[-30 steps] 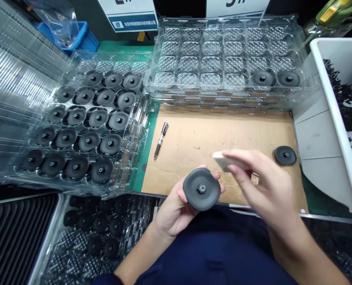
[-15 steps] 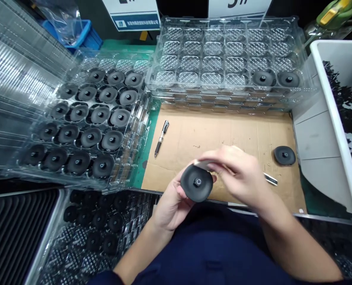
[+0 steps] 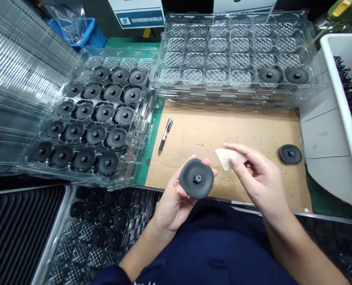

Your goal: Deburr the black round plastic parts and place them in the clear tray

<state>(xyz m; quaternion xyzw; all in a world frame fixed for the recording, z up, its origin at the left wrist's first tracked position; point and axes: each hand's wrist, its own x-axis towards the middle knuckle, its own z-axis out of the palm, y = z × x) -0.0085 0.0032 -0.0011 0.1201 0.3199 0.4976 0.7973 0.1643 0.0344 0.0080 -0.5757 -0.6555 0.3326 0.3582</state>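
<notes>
Black disc [image 3: 196,179] is sitting gripped in the left hand [image 3: 173,209], apart from the right hand [image 3: 265,180] pinching a white pad [image 3: 225,159], and risking a drop if grip is loosening.

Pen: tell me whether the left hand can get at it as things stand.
Likely not as it is: the left hand holds a disc, though the pen lies uncovered on the cardboard nearby.

The single head-worn camera looks forward and steeply down over the navy garment [image 3: 223,245], with the hands [image 3: 266,186] fairly near at lower centre and the table [image 3: 128,42] spreading beyond them.
</notes>
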